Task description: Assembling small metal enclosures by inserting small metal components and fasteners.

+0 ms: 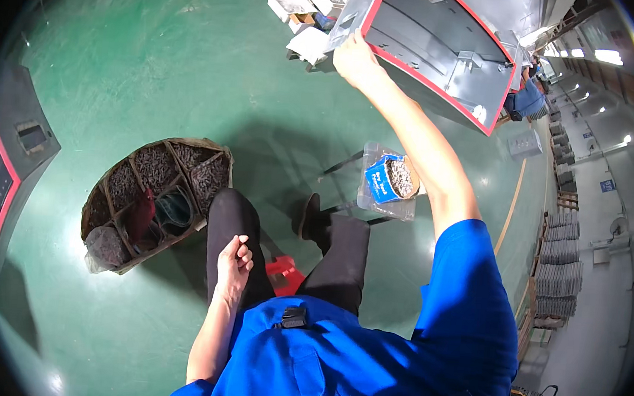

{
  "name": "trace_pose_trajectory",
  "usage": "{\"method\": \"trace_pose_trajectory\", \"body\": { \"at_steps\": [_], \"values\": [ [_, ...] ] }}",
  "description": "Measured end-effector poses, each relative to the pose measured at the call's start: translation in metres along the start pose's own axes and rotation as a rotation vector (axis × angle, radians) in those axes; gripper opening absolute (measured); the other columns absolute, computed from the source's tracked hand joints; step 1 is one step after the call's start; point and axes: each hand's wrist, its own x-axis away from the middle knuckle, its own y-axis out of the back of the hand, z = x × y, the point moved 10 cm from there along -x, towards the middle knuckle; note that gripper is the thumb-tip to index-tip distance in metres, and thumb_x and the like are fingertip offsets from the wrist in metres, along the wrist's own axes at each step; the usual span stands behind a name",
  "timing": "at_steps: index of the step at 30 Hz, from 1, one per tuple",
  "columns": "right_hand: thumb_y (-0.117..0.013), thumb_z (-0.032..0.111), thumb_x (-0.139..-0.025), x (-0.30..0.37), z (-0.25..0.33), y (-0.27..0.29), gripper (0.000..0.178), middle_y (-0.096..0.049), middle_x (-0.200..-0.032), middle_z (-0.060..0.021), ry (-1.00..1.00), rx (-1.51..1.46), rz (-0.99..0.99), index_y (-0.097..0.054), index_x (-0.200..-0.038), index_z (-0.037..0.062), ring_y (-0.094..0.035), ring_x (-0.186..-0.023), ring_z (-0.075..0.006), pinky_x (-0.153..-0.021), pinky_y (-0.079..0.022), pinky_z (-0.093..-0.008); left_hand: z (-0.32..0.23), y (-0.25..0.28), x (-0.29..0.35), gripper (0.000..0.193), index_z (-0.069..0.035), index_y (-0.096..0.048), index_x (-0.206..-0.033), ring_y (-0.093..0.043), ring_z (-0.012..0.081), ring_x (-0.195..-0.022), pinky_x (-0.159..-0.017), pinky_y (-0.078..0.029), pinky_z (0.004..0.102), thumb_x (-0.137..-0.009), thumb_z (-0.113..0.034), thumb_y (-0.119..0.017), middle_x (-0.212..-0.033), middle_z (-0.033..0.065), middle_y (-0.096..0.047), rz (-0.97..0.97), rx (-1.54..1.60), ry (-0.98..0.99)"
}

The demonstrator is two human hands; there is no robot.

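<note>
Grey cabinet with red edging (437,47), upper right of frame; right hand (357,61) at its lower-left corner, whether gripping cannot be told. Left hand (233,267), below and left of centre: thumb and fingers drawn together, anything pinched indiscernible. Handling, as judged: light, even pressure, fingertips clear of the opening's rim.
</note>
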Motion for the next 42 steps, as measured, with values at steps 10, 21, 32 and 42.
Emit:
{"method": "trace_pose_trajectory", "body": {
  "at_steps": [10,21,32,42],
  "values": [
    [-0.06,0.016,-0.079,0.03,0.017,0.013,0.017,-0.067,-0.081,-0.0175,0.091,0.041,0.189,-0.065,-0.079,-0.0007,-0.066,-0.083,-0.0291,-0.079,-0.046,-0.0433,0.003,0.0,-0.002,0.023,-0.007,-0.058,-0.093,-0.033,0.0056,-0.049,-0.044,-0.028,0.0214,-0.098,-0.027,-0.047,-0.059,-0.0058,-0.038,0.021,0.011,-0.002],
    [-0.069,0.025,-0.076,0.022,-0.179,0.112,0.019,-0.066,-0.079,-0.0101,-0.247,-0.383,-0.29,-0.068,-0.087,0.0094,-0.065,-0.076,-0.0246,-0.069,-0.049,-0.036,0.007,-0.01,-0.003,0.022,-0.009,-0.056,-0.095,-0.032,0.0055,-0.05,-0.045,-0.027,0.0212,-0.098,-0.029,-0.046,-0.06,-0.0063,-0.039,0.05,-0.054,0.026],
    [-0.069,0.008,-0.071,-0.023,-0.223,0.106,0.013,-0.063,-0.079,-0.0182,-0.165,-0.226,-0.309,-0.062,-0.082,0.0031,-0.062,-0.079,-0.0349,-0.07,-0.049,-0.0412,0.003,-0.008,-0.001,0.023,-0.009,-0.056,-0.095,-0.03,0.0053,-0.049,-0.044,-0.026,0.0205,-0.098,-0.029,-0.045,-0.061,-0.0063,-0.037,0.078,-0.03,0.017],
    [-0.068,0.009,-0.068,-0.048,-0.174,0.115,0.012,-0.062,-0.076,-0.016,-0.017,-0.068,-0.06,-0.063,-0.078,0.0041,-0.061,-0.075,-0.0316,-0.066,-0.049,-0.039,-0.001,-0.004,0.0,0.025,-0.006,-0.058,-0.095,-0.033,0.0054,-0.049,-0.043,-0.03,0.0206,-0.099,-0.027,-0.045,-0.06,-0.0051,-0.04,0.072,0.029,-0.011]
  ]
}}
